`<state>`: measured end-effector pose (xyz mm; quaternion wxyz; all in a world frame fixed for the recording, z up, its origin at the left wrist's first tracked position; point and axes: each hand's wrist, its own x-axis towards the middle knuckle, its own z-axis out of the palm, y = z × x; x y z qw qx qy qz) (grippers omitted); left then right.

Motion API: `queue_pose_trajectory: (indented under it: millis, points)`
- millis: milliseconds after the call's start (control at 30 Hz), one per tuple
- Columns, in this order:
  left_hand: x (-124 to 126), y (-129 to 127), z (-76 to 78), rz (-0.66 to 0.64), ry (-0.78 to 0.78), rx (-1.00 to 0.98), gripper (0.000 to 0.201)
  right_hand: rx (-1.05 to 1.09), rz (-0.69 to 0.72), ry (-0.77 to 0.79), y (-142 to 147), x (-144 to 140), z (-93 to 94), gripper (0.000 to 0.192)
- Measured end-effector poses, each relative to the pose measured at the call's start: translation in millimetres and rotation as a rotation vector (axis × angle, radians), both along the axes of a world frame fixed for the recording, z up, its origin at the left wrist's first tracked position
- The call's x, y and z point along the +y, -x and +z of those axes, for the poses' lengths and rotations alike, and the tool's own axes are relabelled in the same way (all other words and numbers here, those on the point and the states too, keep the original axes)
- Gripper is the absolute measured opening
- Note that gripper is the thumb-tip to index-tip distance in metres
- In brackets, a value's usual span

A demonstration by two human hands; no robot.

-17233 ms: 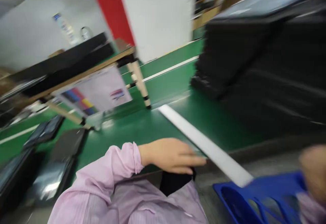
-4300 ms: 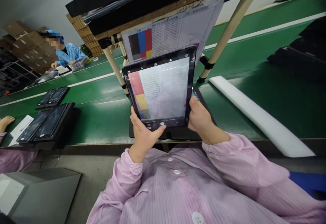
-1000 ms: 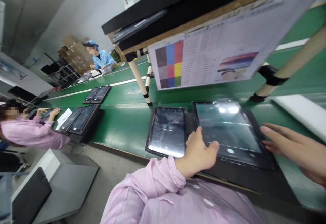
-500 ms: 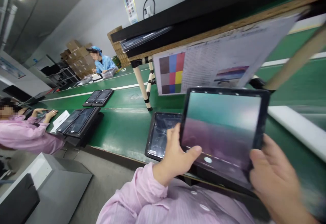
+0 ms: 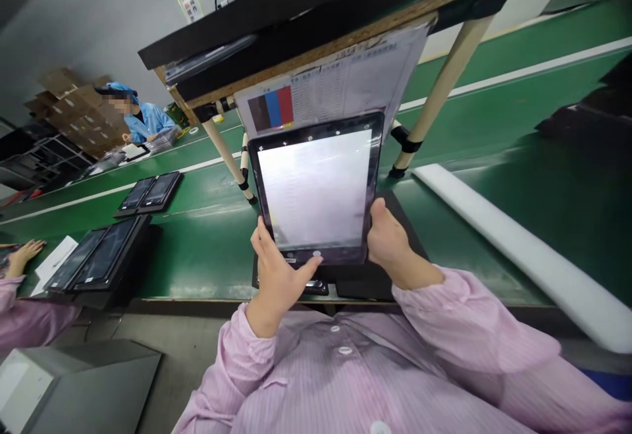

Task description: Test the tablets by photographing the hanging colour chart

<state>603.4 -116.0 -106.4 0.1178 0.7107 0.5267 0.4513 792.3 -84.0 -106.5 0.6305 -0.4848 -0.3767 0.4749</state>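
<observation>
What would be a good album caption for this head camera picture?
Both hands, left hand and right hand, hold a lit tablet upright before a colour chart sheet over the green conveyor belt.

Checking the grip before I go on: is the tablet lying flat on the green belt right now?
No, the tablet is held up off the green belt, the left hand and right hand gripping its lower corners.

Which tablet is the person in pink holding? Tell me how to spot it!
Find the long green belt, then the wooden shelf with a colour chart hanging off it. The tablet is upright before that chart, gripped by the left hand and right hand. Its screen glows white; the others lie flat and dark.
</observation>
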Motion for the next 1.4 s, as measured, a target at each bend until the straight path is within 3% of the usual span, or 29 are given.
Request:
queue_pose_trajectory:
  millis: [367,633,733,833,900,967,1067,1200,1400]
  points:
    - [2,-9,-8.1,0.02,-0.041,0.027,0.124,0.172,0.027,-0.094,-1,2,1.8,0.067]
    - [0,-10,-12.1,0.053,-0.095,0.061,0.123,0.16,0.049,-0.137,-5,9,-6.7,0.074]
    - [6,0,-13.6,-0.069,-0.049,-0.167,0.099,0.13,0.069,-0.167,-8,7,-9.6,0.074]
    - [16,11,-12.0,-0.232,0.117,-0.673,0.059,0.071,0.095,-0.215,-11,-4,-7.8,0.075]
    - [22,13,-9.9,-0.263,0.272,-0.996,0.046,0.025,0.101,-0.265,-13,-14,-2.3,0.072]
    - [25,10,-8.5,-0.247,0.394,-1.192,0.043,-0.09,0.134,-0.362,-18,-22,7.2,0.071]
    - [24,-1,-8.8,-0.219,0.465,-1.294,0.045,-0.393,0.203,-0.525,-31,-28,26.9,0.067]
    - [19,-17,-12.8,-0.264,0.523,-1.296,0.045,-0.673,0.184,-0.582,-53,-25,47.6,0.067]
    - [19,-29,-20.9,-0.216,0.586,-1.229,0.057,-0.832,0.116,-0.489,-78,-25,43.9,0.071]
